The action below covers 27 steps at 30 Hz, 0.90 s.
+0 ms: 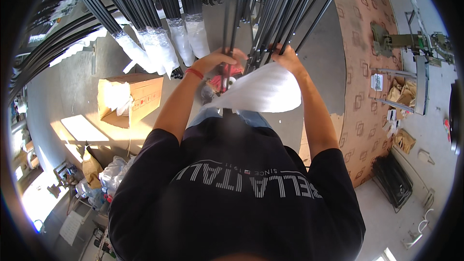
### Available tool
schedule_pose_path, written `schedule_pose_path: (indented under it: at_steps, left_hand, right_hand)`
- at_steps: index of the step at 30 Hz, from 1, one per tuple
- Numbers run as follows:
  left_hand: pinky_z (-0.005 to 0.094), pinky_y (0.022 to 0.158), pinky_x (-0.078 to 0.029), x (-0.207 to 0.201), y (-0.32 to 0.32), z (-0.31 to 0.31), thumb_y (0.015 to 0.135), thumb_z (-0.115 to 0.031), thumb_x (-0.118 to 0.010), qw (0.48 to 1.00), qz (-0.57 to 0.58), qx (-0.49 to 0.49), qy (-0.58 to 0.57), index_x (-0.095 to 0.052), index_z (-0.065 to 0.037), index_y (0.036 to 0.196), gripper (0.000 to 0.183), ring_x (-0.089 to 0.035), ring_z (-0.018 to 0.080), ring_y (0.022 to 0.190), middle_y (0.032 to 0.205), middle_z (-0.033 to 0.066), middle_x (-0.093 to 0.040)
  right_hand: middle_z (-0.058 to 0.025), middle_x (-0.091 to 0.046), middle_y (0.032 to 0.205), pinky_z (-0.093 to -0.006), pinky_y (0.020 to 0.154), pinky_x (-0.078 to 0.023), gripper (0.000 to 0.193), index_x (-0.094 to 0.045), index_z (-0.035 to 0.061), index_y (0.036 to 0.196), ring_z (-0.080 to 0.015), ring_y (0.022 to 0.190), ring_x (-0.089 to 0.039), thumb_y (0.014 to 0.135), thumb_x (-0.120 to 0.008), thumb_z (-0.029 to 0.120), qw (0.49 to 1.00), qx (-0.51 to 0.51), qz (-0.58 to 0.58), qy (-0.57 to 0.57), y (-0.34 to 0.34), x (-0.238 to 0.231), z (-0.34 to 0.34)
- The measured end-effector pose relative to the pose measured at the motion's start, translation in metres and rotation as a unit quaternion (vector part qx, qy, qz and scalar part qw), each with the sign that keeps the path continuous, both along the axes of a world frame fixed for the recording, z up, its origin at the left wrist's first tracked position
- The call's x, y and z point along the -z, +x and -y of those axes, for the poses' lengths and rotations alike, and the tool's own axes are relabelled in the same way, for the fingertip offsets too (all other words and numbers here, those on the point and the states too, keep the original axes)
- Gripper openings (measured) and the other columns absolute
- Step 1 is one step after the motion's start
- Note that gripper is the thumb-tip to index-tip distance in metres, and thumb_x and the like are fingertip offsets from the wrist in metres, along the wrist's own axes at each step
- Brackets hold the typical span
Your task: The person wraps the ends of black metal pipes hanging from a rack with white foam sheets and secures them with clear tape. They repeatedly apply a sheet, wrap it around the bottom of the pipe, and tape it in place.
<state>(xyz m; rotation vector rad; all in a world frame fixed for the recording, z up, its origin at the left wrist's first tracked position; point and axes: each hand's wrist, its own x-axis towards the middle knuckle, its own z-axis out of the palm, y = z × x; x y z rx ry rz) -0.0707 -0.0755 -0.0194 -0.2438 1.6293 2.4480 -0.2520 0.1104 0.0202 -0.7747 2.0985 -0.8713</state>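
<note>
My left hand (218,61), with a red band at the wrist, curls around a pair of thin black rods (225,83), smeared by motion. Level with it, my right hand (288,61) closes its fingers around the lower part of a loose bunch of black rods (265,34). A white, soft sheet (265,89), seemingly foam wrap, hangs bowed below my right hand; its upper edge meets that palm, and whether the fingers pinch it too is hidden. Small bright knobs dot several rods. Behind the rods, something red and pink (232,71) shows between my hands.
Left of my hands hang bundles of black rods with clear-wrapped white ends (158,48). An open cardboard box (140,97) stands on the grey floor at left, near bagged bottles (115,174). At right lies patterned brown flooring (358,67), with a green metal machine (398,41) beyond.
</note>
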Motion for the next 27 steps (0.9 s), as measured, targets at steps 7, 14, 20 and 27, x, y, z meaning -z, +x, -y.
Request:
schedule_pose_path:
  at_steps: [7,14,20,27]
  left_hand:
    - [0.0202,0.064,-0.042,0.012,-0.03,-0.033,0.078,-0.019,-0.063,0.992,0.027,-0.07,-0.098,-0.055,-0.003,0.09,0.022,-0.053,0.0075,0.073,0.075,0.0014,-0.056]
    - [0.0212,0.068,-0.043,-0.033,-0.046,-0.05,0.077,-0.018,-0.064,0.978,0.012,-0.206,-0.017,-0.057,0.0,0.095,0.027,-0.054,0.0083,0.078,0.083,0.0015,-0.058]
    - [0.0254,0.085,-0.038,-0.037,-0.062,-0.007,0.077,-0.017,-0.059,0.993,0.067,-0.088,-0.052,-0.058,0.0,0.101,0.03,-0.054,0.0154,0.095,0.095,0.0082,-0.061]
    - [0.0276,0.091,-0.036,-0.026,-0.064,0.003,0.075,-0.012,-0.058,0.998,0.055,-0.04,0.007,-0.058,0.002,0.102,0.03,-0.054,0.019,0.1,0.101,0.0122,-0.061]
  right_hand:
    - [-0.0078,-0.061,0.07,-0.0274,0.062,-0.046,0.02,-0.062,0.001,0.087,-0.0138,0.065,-0.058,0.07,-0.061,0.01,0.998,-0.001,0.045,-0.051,0.009,0.0,-0.006]
    - [-0.0215,-0.061,0.076,-0.0388,0.067,-0.048,0.025,-0.059,0.001,0.085,-0.0349,0.079,-0.06,0.074,-0.058,0.024,0.985,0.128,-0.118,-0.007,0.033,0.02,0.01]
    - [-0.0213,-0.061,0.081,-0.0444,0.071,-0.047,0.033,-0.056,0.0041,0.092,-0.0396,0.081,-0.058,0.077,-0.056,0.034,0.974,0.148,-0.168,0.035,0.042,0.019,0.027]
    - [-0.0199,-0.062,0.08,-0.0429,0.067,-0.048,0.037,-0.054,0.006,0.103,-0.0369,0.078,-0.06,0.078,-0.057,0.033,0.963,0.133,-0.219,0.081,0.029,0.03,0.032]
